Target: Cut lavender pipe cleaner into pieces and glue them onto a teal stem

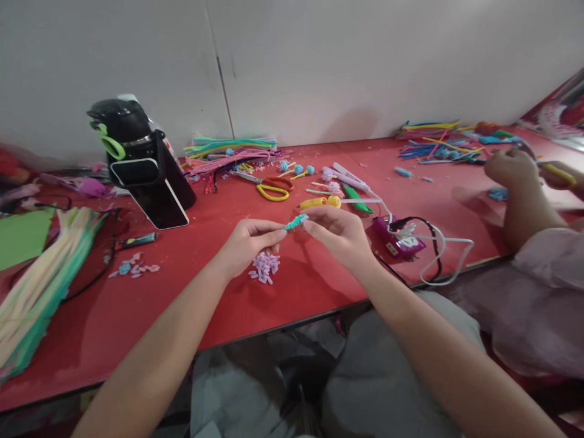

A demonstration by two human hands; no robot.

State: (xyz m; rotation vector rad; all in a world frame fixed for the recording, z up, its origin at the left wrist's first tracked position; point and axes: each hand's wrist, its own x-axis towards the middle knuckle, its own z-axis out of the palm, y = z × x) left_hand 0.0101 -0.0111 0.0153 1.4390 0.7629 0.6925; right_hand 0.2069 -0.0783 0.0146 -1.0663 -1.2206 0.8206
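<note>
A short turquoise fuzzy piece (295,222), like a coiled pipe cleaner, is held above the red table between my two hands. My left hand (256,240) pinches its left end between thumb and fingers. At the other end, my right hand (340,234) has thumb and fingertips closed, with a bit of lilac showing near them. Just below my left hand lies a small heap of cut lilac fuzzy pieces (264,267). Beyond my right hand are a yellow glue gun (319,202) and a green tool (357,199).
Scissors (272,191), a lilac glue gun (350,177) and a purple power strip (398,240) with trailing cords lie ahead and right. A black bottle (148,164) and pipe cleaners (50,286) stand left. A co-worker's hand (511,167) is at far right, near yellow-handled scissors (560,174).
</note>
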